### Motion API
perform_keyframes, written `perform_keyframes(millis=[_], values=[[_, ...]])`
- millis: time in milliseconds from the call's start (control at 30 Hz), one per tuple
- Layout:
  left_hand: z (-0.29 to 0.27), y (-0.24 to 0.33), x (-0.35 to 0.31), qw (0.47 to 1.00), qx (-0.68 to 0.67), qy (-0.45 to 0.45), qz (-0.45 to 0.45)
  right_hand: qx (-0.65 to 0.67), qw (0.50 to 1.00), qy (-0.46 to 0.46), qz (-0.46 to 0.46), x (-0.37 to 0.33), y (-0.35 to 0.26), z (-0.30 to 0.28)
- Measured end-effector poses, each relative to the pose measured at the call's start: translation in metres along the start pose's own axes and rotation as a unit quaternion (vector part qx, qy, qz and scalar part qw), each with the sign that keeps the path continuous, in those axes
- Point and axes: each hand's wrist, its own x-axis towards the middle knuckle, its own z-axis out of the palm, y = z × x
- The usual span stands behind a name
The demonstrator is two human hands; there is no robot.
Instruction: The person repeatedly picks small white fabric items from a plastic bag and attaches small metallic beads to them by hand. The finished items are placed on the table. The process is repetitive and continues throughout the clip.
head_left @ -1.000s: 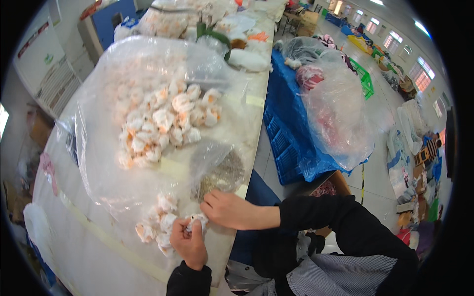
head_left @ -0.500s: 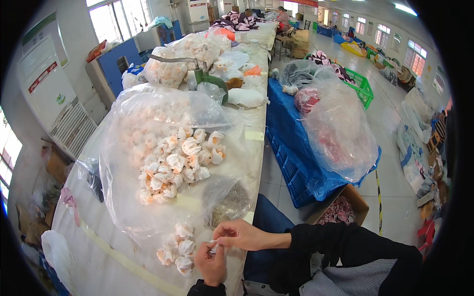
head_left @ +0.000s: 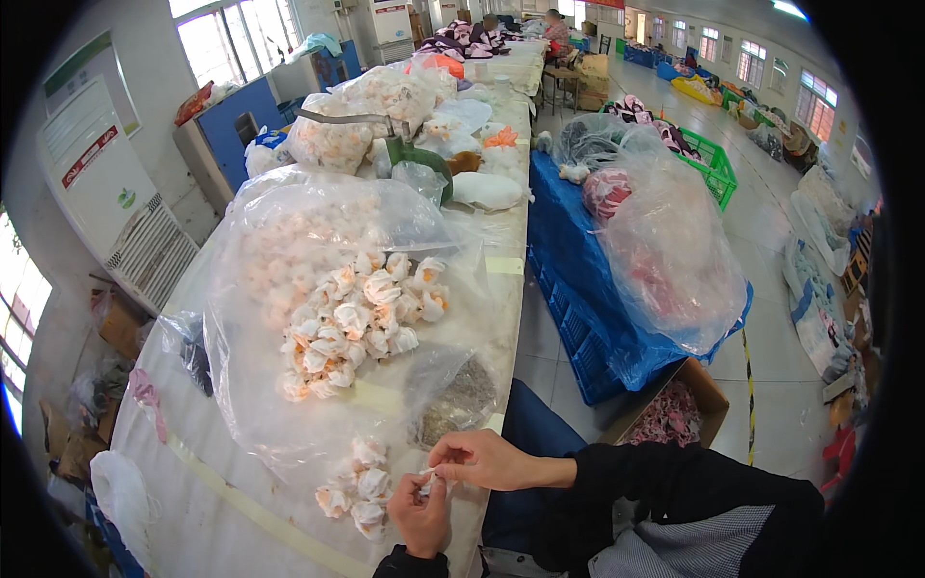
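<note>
At the table's near edge my left hand (head_left: 421, 518) and my right hand (head_left: 489, 461) meet, fingertips pinched together. Between them is a small white piece (head_left: 427, 486) that looks like fabric; the fingers cover most of it. Just left of my hands lies a small heap of white-and-orange puffy fabric pieces (head_left: 369, 484), shaped like popcorn. A larger heap of such pieces (head_left: 352, 318) spills from the mouth of a big clear plastic bag (head_left: 252, 409). Close beyond my right hand sits a clear bag of fine grey-brown material (head_left: 457, 401).
A long pale table (head_left: 222, 520) runs away from me, with more filled bags (head_left: 332, 135) and a green tool with a metal lever (head_left: 419, 159) farther along. To the right are a blue crate (head_left: 568, 328), a cardboard box of pink scraps (head_left: 708, 395) and a green basket (head_left: 718, 173).
The whole view has shifted slightly, so things appear a little farther right. My hands stay pinched together at the same place by the small heap.
</note>
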Motion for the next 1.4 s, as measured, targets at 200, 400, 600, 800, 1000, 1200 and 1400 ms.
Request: perform_keyframes(millis=[200,400,600,800,1000,1200,1400], values=[[0.001,0.006,0.001,1.0,0.009,-0.004,0.009,0.058,0.997,-0.022,0.048,-0.002,0.007,-0.004],[0.001,0.01,0.001,0.999,0.042,-0.004,0.032,0.103,0.994,-0.025,0.033,-0.004,0.008,-0.002],[0.001,0.007,0.002,0.999,0.036,-0.007,0.03,-0.049,0.998,0.007,0.024,-0.007,-0.007,-0.001],[0.002,0.016,0.003,0.998,0.05,-0.018,0.025,-0.072,0.997,0.017,-0.038,-0.009,-0.003,0.0],[0.001,0.017,0.003,0.999,0.033,-0.032,0.019,0.012,0.999,-0.002,0.039,-0.007,-0.003,-0.006],[0.003,0.021,0.004,0.992,0.108,-0.034,0.049,-0.218,0.965,0.005,-0.143,-0.013,-0.011,-0.008],[0.003,0.023,0.005,0.986,0.142,-0.042,0.08,-0.234,0.959,-0.039,-0.154,-0.007,-0.01,-0.011]])
